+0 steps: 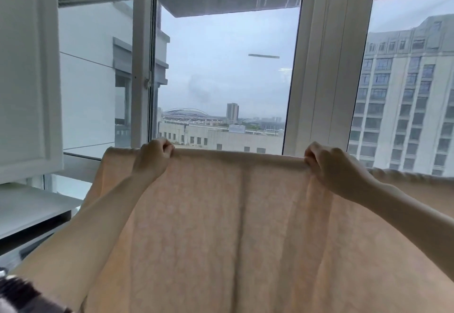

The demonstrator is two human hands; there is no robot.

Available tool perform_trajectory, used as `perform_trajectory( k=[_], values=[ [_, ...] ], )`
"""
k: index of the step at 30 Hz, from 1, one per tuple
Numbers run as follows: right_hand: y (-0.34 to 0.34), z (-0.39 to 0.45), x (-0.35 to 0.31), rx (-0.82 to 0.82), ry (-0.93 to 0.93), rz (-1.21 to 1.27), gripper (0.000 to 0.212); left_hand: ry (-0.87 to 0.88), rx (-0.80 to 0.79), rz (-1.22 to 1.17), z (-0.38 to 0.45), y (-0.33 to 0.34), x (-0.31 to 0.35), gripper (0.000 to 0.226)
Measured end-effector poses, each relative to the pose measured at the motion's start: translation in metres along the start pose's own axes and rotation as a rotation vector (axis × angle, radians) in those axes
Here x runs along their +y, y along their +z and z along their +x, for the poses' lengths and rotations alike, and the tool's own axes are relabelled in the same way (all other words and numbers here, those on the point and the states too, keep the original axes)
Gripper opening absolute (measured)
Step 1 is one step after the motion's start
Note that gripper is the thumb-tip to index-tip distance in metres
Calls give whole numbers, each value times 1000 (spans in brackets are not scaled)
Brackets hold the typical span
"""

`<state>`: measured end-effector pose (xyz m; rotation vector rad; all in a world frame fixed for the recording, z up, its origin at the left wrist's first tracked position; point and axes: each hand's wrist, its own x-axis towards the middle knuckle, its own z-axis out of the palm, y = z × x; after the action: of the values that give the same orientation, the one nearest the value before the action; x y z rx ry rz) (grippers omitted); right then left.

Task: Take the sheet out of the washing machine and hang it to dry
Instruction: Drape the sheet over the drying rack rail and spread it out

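Pinching the top edge of the pale peach textured cotton sheet [235, 226], the left hand [153, 158] and right hand [336, 168] hold it stretched, arms raised, before the tall white-framed window [317, 67]; a white cabinet [27, 79] hangs at left.

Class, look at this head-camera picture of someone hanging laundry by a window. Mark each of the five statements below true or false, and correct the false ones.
1. Both hands grip the top edge of the sheet. True: the left hand and the right hand each pinch it.
2. The sheet is dark blue. False: it is pale peach.
3. The sheet hangs in front of a window. True.
4. The hands touch each other. False: they are apart, with a stretch of the edge between them.
5. It is night outside. False: the sky is light and grey, with buildings in plain view.
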<state>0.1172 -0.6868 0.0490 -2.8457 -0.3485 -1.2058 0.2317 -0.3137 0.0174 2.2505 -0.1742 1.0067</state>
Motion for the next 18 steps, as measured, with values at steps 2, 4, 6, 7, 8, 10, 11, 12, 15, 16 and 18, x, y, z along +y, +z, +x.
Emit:
perform_trajectory(
  k=[2, 4, 6, 7, 8, 10, 11, 12, 15, 16, 18],
  values=[
    [-3, -2, -3, -36, 19, 48, 10, 30, 0, -2, -3, 3, 11, 12],
    [-2, 1, -10, -66, 5, 100, 6, 104, -51, -69, -9, 11, 24, 9],
    [1, 4, -18, -59, -33, 126, 11, 201, -149, -147, -18, 20, 37, 17],
    [3, 6, -21, -49, -55, 120, 17, 253, -165, -147, -21, 24, 42, 21],
    [6, 7, -24, -32, -78, 101, 21, 294, -153, -131, -23, 27, 45, 22],
    [12, 9, -28, -4, -116, 63, 21, 335, -101, -134, -24, 29, 47, 21],
    [15, 9, -29, 9, -125, 56, 20, 340, -86, -157, -23, 29, 47, 18],
    [17, 10, -28, 19, -124, 58, 17, 336, -76, -183, -22, 28, 47, 15],
    [18, 10, -22, 50, -95, 61, 8, 298, -48, -195, -21, 26, 45, 10],
    [16, 10, -19, 53, -81, 43, 9, 284, -40, -182, -20, 26, 45, 10],
    [11, 8, -11, 49, -47, -8, 10, 281, -32, -149, -20, 30, 49, 9]
  ],
)
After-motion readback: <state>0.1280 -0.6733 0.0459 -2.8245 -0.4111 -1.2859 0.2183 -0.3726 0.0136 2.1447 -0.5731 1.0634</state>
